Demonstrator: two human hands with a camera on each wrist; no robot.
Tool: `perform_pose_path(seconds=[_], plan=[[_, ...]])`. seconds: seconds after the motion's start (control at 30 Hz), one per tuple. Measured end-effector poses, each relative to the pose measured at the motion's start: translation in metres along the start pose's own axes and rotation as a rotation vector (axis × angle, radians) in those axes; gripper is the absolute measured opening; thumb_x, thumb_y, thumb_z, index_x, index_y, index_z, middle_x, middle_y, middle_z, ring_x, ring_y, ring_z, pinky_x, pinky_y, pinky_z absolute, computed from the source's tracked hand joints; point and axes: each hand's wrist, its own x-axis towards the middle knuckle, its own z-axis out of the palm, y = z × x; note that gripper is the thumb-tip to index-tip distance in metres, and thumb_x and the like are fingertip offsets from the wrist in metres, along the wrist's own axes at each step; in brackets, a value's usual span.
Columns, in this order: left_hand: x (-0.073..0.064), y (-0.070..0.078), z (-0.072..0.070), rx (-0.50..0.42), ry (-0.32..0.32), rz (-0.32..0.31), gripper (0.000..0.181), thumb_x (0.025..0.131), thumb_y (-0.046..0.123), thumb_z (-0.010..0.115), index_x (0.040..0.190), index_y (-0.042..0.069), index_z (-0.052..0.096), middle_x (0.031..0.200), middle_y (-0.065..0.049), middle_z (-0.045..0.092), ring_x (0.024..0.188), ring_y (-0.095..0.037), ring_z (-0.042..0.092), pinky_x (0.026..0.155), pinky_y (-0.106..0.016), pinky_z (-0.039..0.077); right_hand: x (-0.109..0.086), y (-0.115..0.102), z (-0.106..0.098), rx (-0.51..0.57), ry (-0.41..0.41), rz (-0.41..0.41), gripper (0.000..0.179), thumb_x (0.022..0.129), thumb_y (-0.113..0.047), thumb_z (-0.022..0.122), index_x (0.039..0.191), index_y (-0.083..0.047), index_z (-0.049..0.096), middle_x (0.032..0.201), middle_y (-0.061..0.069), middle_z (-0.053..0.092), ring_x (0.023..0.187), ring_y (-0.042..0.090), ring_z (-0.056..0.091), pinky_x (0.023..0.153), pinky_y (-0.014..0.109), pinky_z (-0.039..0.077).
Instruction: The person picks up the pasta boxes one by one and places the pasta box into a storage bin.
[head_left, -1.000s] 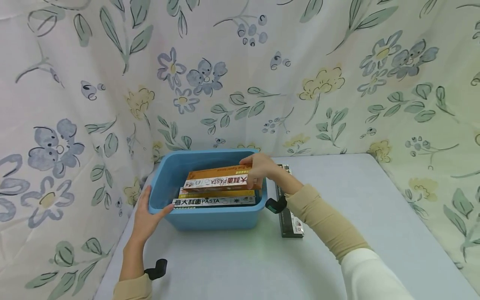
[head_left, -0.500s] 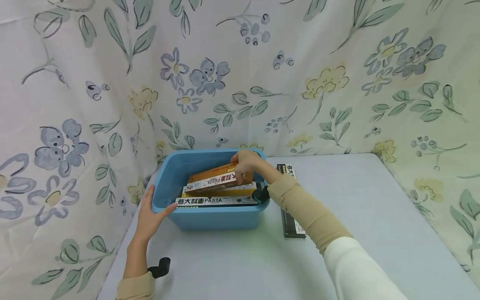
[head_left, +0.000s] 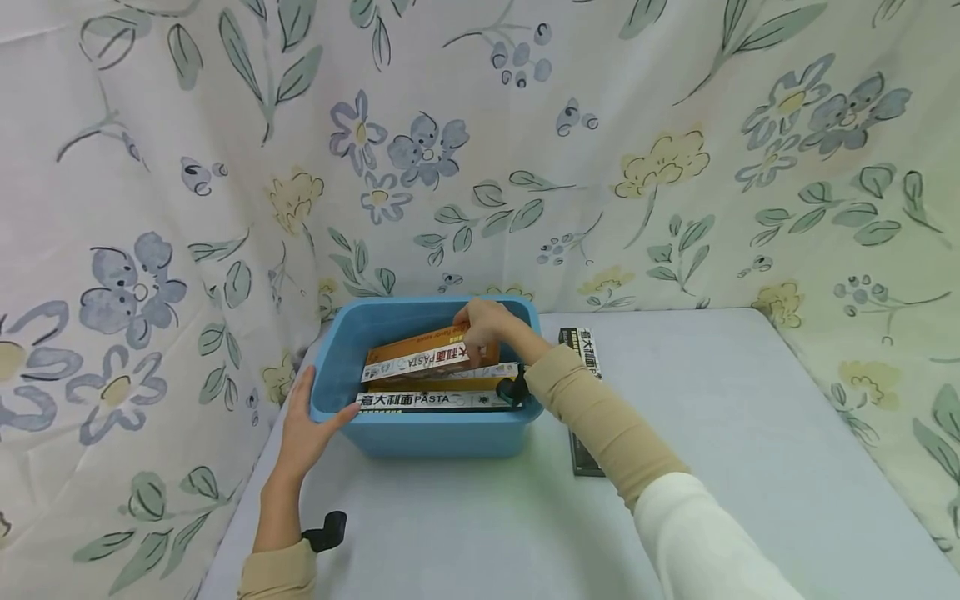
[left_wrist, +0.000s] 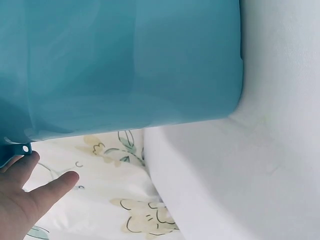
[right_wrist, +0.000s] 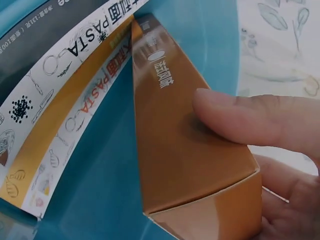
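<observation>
My right hand (head_left: 486,329) grips the right end of an orange pasta box (head_left: 416,353) inside the blue bin (head_left: 438,439). In the right wrist view the thumb (right_wrist: 225,112) presses one broad side and the fingers wrap behind. The orange box slants, its right end higher than its left. Below it lie a yellow pasta box (right_wrist: 75,100) and a black-and-white pasta box (head_left: 427,401), side by side in the bin. My left hand (head_left: 303,433) rests at the bin's front left corner, thumb and fingers spread along the rim.
Another black pasta box (head_left: 583,350) lies on the white table (head_left: 720,417) right of the bin, partly hidden by my right forearm. Behind the bin hangs a flowered curtain (head_left: 480,150), which also runs along the left side.
My right hand has carried the orange box left and further into the bin, and the box has tilted. The left hand stays at the bin's corner.
</observation>
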Motion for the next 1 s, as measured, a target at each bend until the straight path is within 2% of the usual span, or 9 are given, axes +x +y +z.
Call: perform_pose_path(seconds=[0.1, 0.2, 0.23, 0.3, 0.6, 0.83, 0.9, 1.0], plan=[[0.000, 0.001, 0.000, 0.001, 0.001, 0.000, 0.102, 0.084, 0.032, 0.072, 0.158, 0.015, 0.004, 0.162, -0.017, 0.003, 0.144, -0.045, 0.011, 0.108, -0.068, 0.019, 0.001, 0.003, -0.002, -0.009, -0.006, -0.022, 0.073, 0.069, 0.006, 0.078, 0.138, -0.006, 0.055, 0.132, 0.010, 0.060, 0.059, 0.014, 0.048, 0.057, 0.031, 0.049], [0.001, 0.001, 0.000, 0.001, 0.002, -0.001, 0.103, 0.084, 0.032, 0.073, 0.158, 0.015, 0.004, 0.161, -0.018, 0.004, 0.144, -0.045, 0.012, 0.108, -0.067, 0.020, 0.002, 0.006, -0.004, -0.039, -0.016, -0.055, 0.074, 0.069, 0.005, 0.079, 0.138, -0.004, 0.054, 0.134, 0.011, 0.058, 0.091, 0.021, 0.061, 0.069, 0.031, 0.055], [0.001, 0.001, 0.000, 0.001, 0.001, -0.002, 0.103, 0.084, 0.033, 0.073, 0.158, 0.015, 0.004, 0.162, -0.018, 0.004, 0.144, -0.045, 0.013, 0.108, -0.067, 0.020, 0.002, 0.007, -0.005, -0.052, -0.019, -0.062, 0.074, 0.068, 0.004, 0.080, 0.138, -0.004, 0.054, 0.134, 0.011, 0.058, 0.103, 0.023, 0.061, 0.072, 0.031, 0.056], [0.001, 0.000, 0.000, -0.001, 0.001, -0.002, 0.103, 0.084, 0.033, 0.073, 0.158, 0.015, 0.003, 0.161, -0.018, 0.004, 0.144, -0.045, 0.013, 0.108, -0.067, 0.020, 0.003, 0.009, -0.005, -0.062, -0.028, -0.070, 0.075, 0.068, 0.005, 0.080, 0.138, -0.003, 0.054, 0.135, 0.012, 0.057, 0.115, 0.028, 0.057, 0.076, 0.032, 0.056], [0.000, 0.001, 0.002, 0.001, 0.002, -0.002, 0.102, 0.084, 0.032, 0.072, 0.158, 0.014, 0.004, 0.161, -0.018, 0.004, 0.144, -0.046, 0.013, 0.108, -0.067, 0.020, 0.005, 0.011, -0.004, -0.121, -0.024, -0.061, 0.077, 0.068, 0.006, 0.082, 0.139, -0.003, 0.053, 0.136, 0.011, 0.057, 0.115, 0.027, 0.057, 0.084, 0.034, 0.054], [0.001, -0.001, 0.002, 0.003, 0.006, 0.005, 0.102, 0.084, 0.030, 0.072, 0.158, 0.014, 0.004, 0.161, -0.018, 0.004, 0.143, -0.046, 0.013, 0.108, -0.067, 0.020, 0.007, 0.011, 0.002, -0.220, -0.010, -0.011, 0.082, 0.068, 0.008, 0.082, 0.142, -0.006, 0.050, 0.139, 0.009, 0.055, 0.115, 0.026, 0.057, 0.072, 0.032, 0.057], [0.001, -0.002, 0.002, 0.003, 0.006, 0.006, 0.102, 0.084, 0.030, 0.072, 0.158, 0.015, 0.004, 0.161, -0.018, 0.004, 0.144, -0.046, 0.013, 0.108, -0.067, 0.020, 0.007, 0.011, 0.004, -0.273, -0.012, 0.006, 0.083, 0.068, 0.007, 0.083, 0.142, -0.007, 0.049, 0.139, 0.010, 0.054, 0.117, 0.027, 0.056, 0.074, 0.033, 0.057], [0.001, -0.002, 0.002, -0.004, 0.003, 0.005, 0.102, 0.084, 0.031, 0.073, 0.158, 0.015, 0.004, 0.162, -0.017, 0.004, 0.144, -0.045, 0.012, 0.108, -0.067, 0.020, 0.006, 0.010, 0.005, -0.353, -0.036, 0.028, 0.083, 0.071, 0.004, 0.083, 0.145, -0.006, 0.045, 0.142, 0.012, 0.050, 0.124, 0.029, 0.051, 0.086, 0.036, 0.054]])
